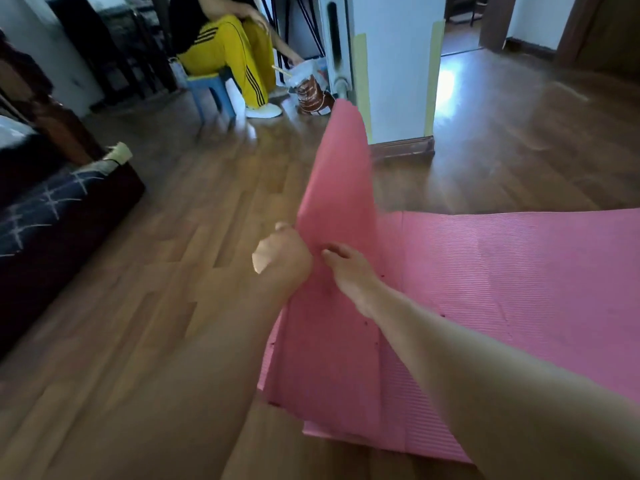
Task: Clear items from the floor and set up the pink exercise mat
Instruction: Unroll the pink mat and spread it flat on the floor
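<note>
The pink exercise mat [519,278] lies mostly flat on the wooden floor at the right, ribbed side up. Its left end is lifted into an upright flap that rises toward the white wall corner. My left hand [282,252] is shut on the left edge of that raised flap. My right hand [349,268] rests with fingers spread on the flap's inner face, just right of the left hand. Both forearms reach in from the bottom of the view.
A person in yellow striped trousers [239,53] sits on a blue stool [211,90] at the back, with a bag [311,95] on the floor beside them. A dark sofa [52,216] stands at the left. A white wall corner [398,81] stands behind the mat.
</note>
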`<state>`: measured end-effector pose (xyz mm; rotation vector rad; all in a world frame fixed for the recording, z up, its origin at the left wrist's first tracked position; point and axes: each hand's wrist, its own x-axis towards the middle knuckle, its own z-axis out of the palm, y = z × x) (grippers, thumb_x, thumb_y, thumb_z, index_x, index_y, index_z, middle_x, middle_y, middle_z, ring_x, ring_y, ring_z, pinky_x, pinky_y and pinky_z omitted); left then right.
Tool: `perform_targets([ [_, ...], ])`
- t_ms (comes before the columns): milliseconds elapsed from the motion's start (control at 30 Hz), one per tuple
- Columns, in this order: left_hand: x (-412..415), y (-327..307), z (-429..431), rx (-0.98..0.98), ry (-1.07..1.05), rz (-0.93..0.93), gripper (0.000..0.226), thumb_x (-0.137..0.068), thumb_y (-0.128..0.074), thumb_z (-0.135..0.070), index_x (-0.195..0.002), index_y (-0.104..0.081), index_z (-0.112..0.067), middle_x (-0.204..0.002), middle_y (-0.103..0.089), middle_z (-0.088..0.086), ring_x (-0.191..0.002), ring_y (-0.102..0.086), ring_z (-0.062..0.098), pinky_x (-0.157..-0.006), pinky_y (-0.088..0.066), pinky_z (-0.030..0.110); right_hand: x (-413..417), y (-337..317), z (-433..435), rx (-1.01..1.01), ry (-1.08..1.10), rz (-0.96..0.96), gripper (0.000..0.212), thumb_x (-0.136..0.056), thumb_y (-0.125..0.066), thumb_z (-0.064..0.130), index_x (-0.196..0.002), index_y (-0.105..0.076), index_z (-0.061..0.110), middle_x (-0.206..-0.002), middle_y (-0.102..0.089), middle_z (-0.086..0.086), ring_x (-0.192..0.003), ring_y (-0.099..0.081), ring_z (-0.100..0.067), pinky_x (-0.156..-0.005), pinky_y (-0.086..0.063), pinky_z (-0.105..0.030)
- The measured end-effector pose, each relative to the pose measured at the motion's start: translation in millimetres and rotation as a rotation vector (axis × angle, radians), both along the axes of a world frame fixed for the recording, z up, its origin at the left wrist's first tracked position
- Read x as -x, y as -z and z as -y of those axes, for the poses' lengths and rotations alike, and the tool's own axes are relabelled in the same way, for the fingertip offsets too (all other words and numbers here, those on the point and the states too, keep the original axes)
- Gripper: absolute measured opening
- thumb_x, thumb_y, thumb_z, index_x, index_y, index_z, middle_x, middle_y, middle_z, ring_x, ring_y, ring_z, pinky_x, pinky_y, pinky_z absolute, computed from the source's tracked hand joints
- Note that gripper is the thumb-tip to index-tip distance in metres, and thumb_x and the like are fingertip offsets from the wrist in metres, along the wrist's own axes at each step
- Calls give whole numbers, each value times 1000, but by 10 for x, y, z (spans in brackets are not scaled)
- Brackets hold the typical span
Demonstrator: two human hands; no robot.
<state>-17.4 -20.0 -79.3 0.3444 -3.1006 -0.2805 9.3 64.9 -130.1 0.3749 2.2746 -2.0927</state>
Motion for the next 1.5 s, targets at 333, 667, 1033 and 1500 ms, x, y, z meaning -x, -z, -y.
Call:
perform_targets([
  [333, 124, -598, 1087, 222, -110, -104, 33, -95, -37, -5, -127, -45, -4, -122, -59, 17, -114, -57, 35, -71, -41, 35, 77, -461, 1171, -135, -368, 21, 43, -100, -41, 22, -143, -43, 14, -143, -49, -8, -133, -46, -24, -107, -36, -29],
  [667, -217, -17, 1433, 253, 138, 93, 43, -98, -37, -11, -140, -36, -21, -123, -62, 9, -113, -61, 30, -82, -49, 37, 232, -476, 1360, -151, -275, 109, 49, -101, -39, 34, -134, -50, 0, -134, -56, -17, -120, -53, -29, -99, -39, -32],
  [1033, -133, 612, 1428, -23, 320, 385, 41, -98, -42, -21, -136, -36, -7, -134, -50, 17, -119, -52, 33, -90, -44, 37, 268, -1, 1172, -480, -428, 227, 42, -103, -32, 22, -136, -44, 0, -105, -39, -6, -96, -35, -14, -59, -27, -15],
  [1500, -237, 1522, 1053, 300, 855, 400, 61, -99, -37, -29, -152, -8, -21, -161, -1, 2, -148, -2, 27, -118, -11, 44, 151, 705, 815, -585, -263, 342, 38, -101, -34, 17, -135, -47, 3, -138, -49, -18, -126, -49, -30, -102, -41, -31],
])
